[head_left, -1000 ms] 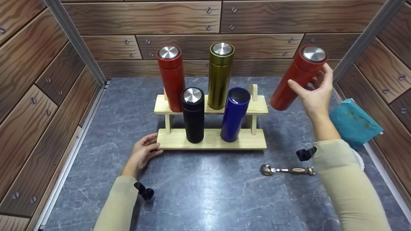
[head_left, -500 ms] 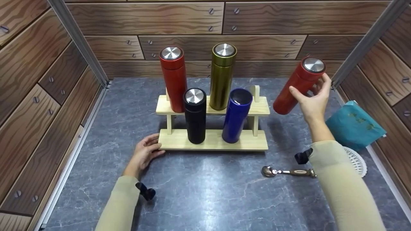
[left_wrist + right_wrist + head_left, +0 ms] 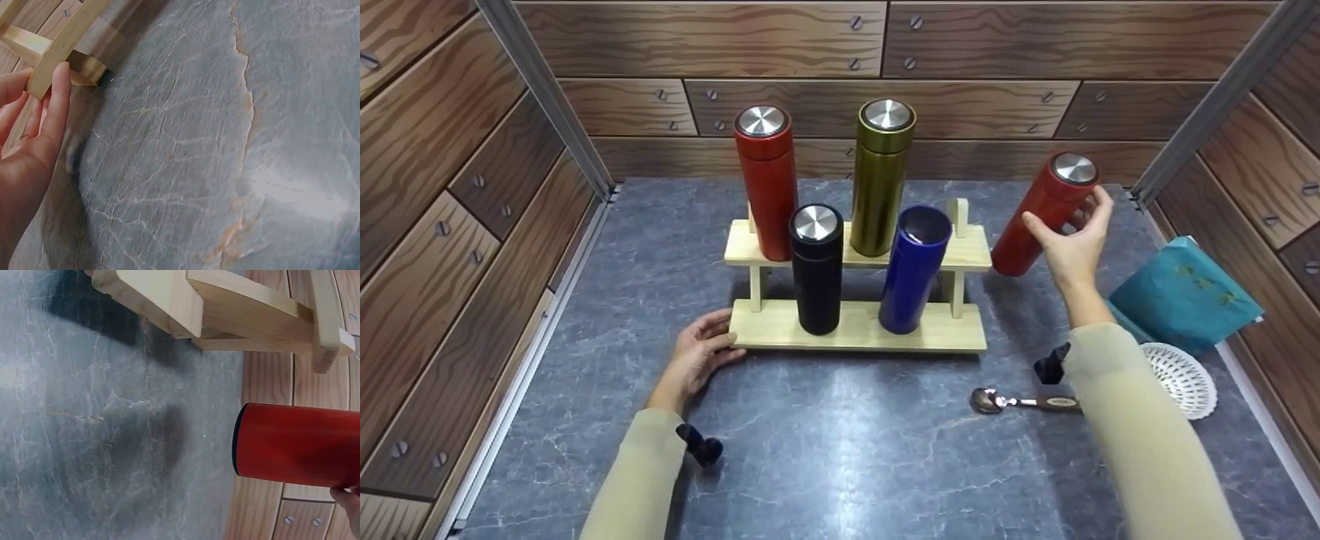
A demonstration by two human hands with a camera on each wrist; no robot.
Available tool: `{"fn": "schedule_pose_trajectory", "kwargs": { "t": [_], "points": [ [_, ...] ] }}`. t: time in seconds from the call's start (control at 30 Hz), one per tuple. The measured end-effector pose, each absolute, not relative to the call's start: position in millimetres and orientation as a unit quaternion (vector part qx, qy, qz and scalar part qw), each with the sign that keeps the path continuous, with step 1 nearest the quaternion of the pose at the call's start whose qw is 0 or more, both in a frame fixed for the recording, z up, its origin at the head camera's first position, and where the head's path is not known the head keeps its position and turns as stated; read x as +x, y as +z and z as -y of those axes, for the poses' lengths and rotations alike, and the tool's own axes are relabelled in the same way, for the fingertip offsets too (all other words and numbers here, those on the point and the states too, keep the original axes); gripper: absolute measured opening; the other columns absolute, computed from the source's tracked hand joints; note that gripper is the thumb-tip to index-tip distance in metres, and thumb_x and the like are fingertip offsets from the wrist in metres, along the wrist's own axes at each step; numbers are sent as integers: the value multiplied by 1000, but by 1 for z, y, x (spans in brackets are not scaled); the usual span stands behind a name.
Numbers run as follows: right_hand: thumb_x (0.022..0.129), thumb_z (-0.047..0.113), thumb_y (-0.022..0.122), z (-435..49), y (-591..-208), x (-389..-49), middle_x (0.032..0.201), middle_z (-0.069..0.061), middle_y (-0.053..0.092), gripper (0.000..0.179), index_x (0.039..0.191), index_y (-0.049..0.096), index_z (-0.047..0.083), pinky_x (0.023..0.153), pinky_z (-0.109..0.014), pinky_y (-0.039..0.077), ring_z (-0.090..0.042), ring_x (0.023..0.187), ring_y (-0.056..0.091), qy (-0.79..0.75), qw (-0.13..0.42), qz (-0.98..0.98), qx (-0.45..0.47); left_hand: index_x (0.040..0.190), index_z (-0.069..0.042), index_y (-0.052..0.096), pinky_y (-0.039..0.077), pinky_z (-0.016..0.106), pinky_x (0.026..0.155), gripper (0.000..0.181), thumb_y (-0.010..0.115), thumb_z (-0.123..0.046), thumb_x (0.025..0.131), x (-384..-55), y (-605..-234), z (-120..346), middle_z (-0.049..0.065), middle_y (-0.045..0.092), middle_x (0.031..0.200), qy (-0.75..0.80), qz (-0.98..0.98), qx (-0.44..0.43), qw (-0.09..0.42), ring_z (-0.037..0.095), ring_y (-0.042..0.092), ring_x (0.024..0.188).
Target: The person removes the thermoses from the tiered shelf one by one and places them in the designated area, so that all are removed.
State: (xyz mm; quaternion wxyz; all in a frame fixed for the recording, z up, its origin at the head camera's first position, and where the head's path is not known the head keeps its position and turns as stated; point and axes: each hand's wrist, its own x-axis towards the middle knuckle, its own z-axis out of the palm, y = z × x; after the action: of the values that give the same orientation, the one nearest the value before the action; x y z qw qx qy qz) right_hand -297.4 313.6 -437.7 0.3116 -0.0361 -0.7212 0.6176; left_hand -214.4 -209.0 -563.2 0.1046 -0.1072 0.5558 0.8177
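A two-tier wooden rack (image 3: 937, 326) stands mid-table. On its upper shelf are a red thermos (image 3: 767, 187) and a gold-green thermos (image 3: 879, 184); on the lower one, a black thermos (image 3: 817, 277) and a blue thermos (image 3: 913, 274). My left hand (image 3: 697, 352) grips the lower shelf's left end, thumb on top, as the left wrist view also shows at the shelf board (image 3: 56, 53). Right of the rack, my right hand (image 3: 1072, 244) holds a second red thermos (image 3: 1035, 214) tilted. Its base (image 3: 239, 439) is off the table in the right wrist view.
A metal scoop (image 3: 1020, 401) with a brown handle lies at the front right, partly under my right sleeve. Beyond it are a white woven basket (image 3: 1196, 386) and a teal packet (image 3: 1189, 292) near the right wall. Wood-patterned panels (image 3: 780, 41) enclose the table.
My right hand has lowered the held red thermos and brought it slightly left, closer to the rack. The left hand keeps its grip on the shelf end.
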Motion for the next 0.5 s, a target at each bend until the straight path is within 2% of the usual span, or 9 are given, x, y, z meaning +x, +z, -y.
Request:
{"fn": "schedule_pose_trajectory", "kwargs": {
  "t": [0.2,0.5],
  "points": [
    [66,8,83,-302,-438,-290,119,-7,50,80,132,38,12,83,-31,47,-20,102,50,627,326,706,-53,134,0,42,55,42,78,57,60,12,82,-216,-564,209,19,46,128,819,-555,-106,101,26,61,91],
    [67,7,82,-293,-451,-291,117,-9,49,79,132,37,9,83,-28,45,-24,103,49,618,326,713,-60,133,1,44,55,44,78,56,62,12,81,-215,-566,209,20,47,125,818,-558,-105,92,27,61,90]
  ]
}}
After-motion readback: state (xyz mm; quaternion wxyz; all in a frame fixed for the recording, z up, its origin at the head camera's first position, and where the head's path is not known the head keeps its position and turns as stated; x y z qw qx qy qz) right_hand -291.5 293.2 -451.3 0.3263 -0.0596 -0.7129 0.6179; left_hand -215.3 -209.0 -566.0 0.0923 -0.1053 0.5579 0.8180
